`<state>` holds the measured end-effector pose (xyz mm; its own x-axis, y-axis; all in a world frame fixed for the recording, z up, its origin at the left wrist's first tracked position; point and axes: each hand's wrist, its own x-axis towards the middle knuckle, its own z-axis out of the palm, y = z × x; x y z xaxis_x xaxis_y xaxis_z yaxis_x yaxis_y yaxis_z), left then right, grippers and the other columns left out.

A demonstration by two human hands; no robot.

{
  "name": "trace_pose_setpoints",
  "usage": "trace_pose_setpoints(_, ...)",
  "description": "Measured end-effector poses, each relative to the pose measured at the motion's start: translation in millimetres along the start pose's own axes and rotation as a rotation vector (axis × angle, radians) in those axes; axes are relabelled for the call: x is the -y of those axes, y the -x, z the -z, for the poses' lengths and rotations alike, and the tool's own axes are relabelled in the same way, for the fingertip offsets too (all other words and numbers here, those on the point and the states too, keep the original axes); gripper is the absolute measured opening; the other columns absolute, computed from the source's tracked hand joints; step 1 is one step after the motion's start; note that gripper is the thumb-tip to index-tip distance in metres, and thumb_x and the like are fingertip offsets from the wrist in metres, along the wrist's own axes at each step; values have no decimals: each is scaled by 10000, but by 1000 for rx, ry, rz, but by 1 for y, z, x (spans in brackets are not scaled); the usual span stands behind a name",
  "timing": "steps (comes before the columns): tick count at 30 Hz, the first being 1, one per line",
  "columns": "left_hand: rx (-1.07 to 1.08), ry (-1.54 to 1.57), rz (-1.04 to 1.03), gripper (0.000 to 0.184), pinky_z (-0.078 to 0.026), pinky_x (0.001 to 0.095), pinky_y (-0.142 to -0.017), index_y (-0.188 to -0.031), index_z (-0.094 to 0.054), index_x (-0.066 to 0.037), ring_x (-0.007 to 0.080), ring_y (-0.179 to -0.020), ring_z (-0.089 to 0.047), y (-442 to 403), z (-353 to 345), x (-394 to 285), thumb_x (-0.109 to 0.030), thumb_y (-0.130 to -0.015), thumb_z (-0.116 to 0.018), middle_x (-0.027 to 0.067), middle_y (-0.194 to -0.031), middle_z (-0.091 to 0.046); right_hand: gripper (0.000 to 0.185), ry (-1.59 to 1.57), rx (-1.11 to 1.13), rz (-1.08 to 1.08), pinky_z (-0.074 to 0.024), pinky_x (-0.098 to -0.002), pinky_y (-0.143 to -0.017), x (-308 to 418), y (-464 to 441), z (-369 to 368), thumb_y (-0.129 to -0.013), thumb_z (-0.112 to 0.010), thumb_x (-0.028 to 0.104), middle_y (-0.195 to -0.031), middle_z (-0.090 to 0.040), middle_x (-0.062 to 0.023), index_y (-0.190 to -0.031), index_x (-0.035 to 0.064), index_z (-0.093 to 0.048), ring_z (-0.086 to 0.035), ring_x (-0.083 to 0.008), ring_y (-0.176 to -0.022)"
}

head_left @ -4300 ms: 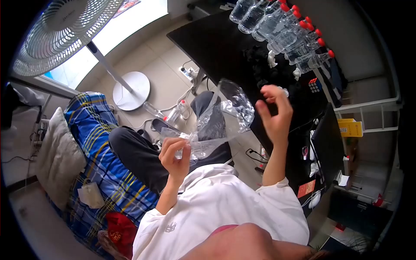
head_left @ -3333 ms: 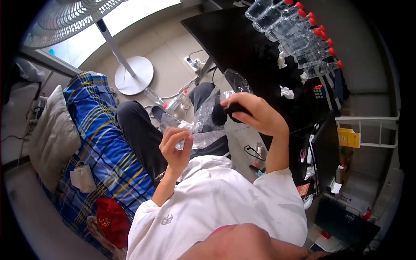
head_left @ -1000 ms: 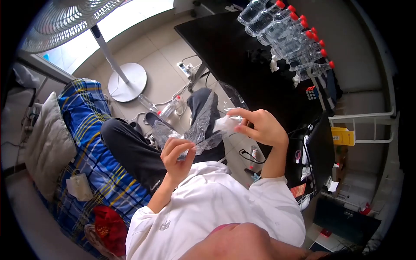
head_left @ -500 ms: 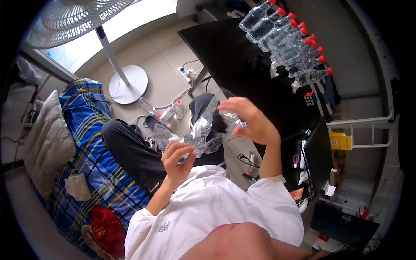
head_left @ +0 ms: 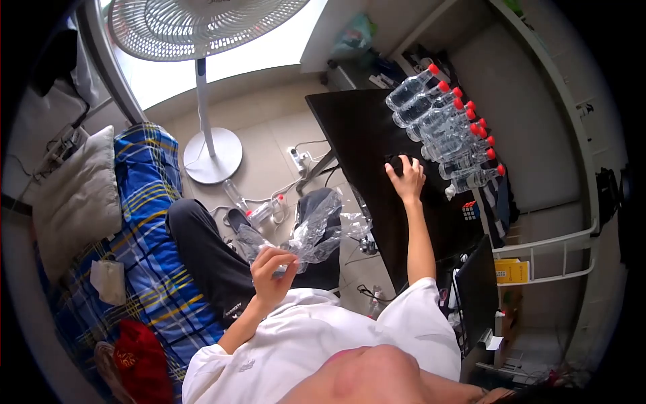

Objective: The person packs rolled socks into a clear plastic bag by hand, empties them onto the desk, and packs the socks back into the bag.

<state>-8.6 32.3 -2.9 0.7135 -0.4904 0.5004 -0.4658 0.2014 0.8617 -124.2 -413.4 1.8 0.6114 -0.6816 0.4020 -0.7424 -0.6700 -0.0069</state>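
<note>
My left hand (head_left: 272,275) is closed, its thumb and fingers pinching crumpled clear plastic wrap (head_left: 313,236). The wrap spreads over my lap and dark trousers (head_left: 208,246). My right hand (head_left: 408,180) reaches out over the black table (head_left: 356,124), fingers curled down at its surface. Something small and dark shows between its thumb and fingers; I cannot make out what it is. Just beyond that hand stand several clear bottles with red caps (head_left: 437,124). A white crumpled scrap (head_left: 449,193) lies near the closest bottle.
A puzzle cube (head_left: 470,211) sits on the table's right part, and a dark monitor (head_left: 473,289) stands closer to me. Clear bottles (head_left: 266,212) lie on the floor by cables and a power strip (head_left: 298,159). A standing fan (head_left: 212,156) and a blue plaid bed (head_left: 145,222) are leftward.
My right hand has moved from above the plastic wrap, out and away to the table near the bottles. The left hand keeps its pinch on the wrap. The view has shifted.
</note>
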Motion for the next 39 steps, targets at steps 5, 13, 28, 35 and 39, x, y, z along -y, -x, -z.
trace_pose_setpoints(5,35,12,15,121,-498,328,-693,-860,-707,-13,264,-742,-657,0,3,7,59,-781,-764,110,-828,-697,479,-175,-301,153,-526,-507,-761,7,8,54,-794,-828,464,-1007,-585,-183,-1068,103,-676,-624,-413,-943)
trace_pose_setpoints(13,95,49,-41,153,-482,315,-693,-874,-704,1,234,-727,-654,-1,-1,17,94,-761,-748,106,-825,-698,600,-432,153,530,-553,-437,-740,123,57,159,-678,-908,474,-1027,-570,-169,-1079,113,-645,-657,-372,-879)
trace_pose_setpoints(28,45,20,-15,175,-475,311,-654,-879,-717,-9,239,-717,-627,3,3,12,99,-745,-750,102,-825,-691,592,-461,513,550,-577,-392,-707,144,80,142,-802,-840,407,-1051,-624,-163,-1329,229,-637,-691,-331,-813)
trace_pose_setpoints(35,50,35,-17,192,-462,291,-650,-880,-716,2,217,-727,-621,6,10,11,125,-734,-733,107,-830,-684,434,-682,132,427,-474,-241,-534,147,66,159,-881,-817,390,-1046,-682,-92,-1135,53,-717,-596,-128,-605)
trace_pose_setpoints(39,68,51,-26,201,-457,288,-648,-889,-720,5,218,-724,-617,4,6,11,126,-730,-737,107,-830,-683,231,-846,116,376,-506,-253,-591,155,74,144,-906,-804,236,-859,-696,-77,-1007,54,-704,-665,-145,-668)
